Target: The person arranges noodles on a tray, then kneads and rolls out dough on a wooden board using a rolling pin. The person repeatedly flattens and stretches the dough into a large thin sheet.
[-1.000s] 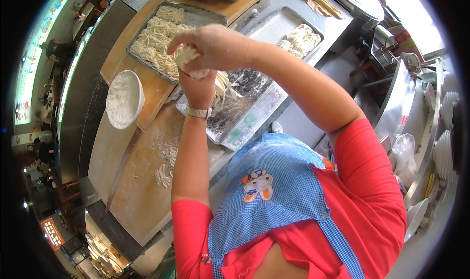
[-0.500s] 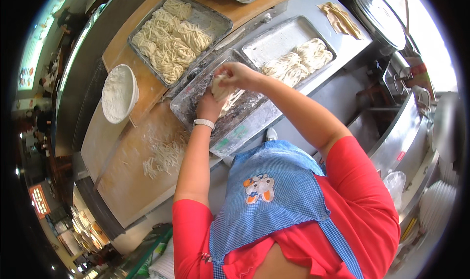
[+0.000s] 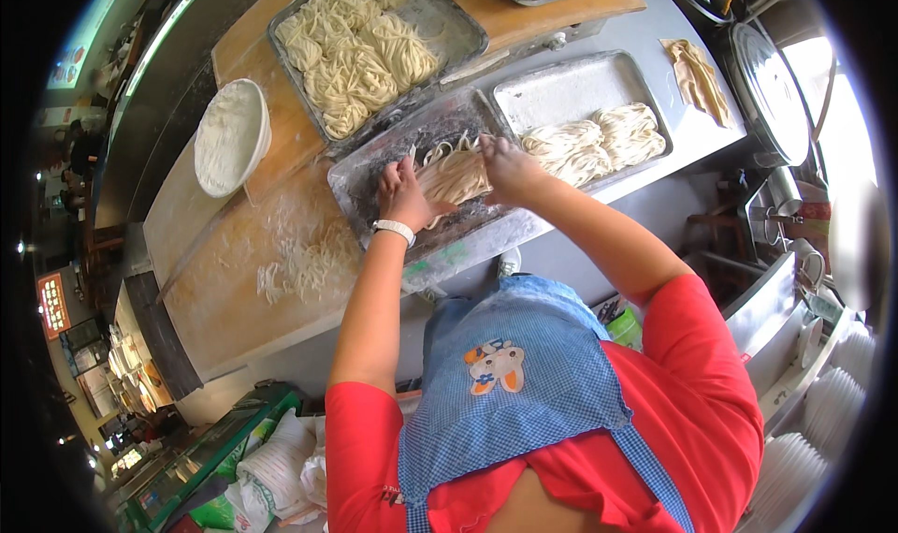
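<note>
Here, the noodle bundle (image 3: 456,177) lay in the floured tray (image 3: 440,116) between my hands; left hand (image 3: 402,197) spread wide at one end; right hand (image 3: 513,171) curled at the other, grip not discernible; likely so placed to keep strands together.

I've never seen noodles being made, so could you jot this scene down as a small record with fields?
Left hand: thumb and fingers spread, at the left end of a noodle bundle
Right hand: at its right end
Beneath: powder-dusted dark tray
Tray to the right: two noodle bundles
Tray on the wooden board: heaped noodles
White bowl: pale powder
</note>
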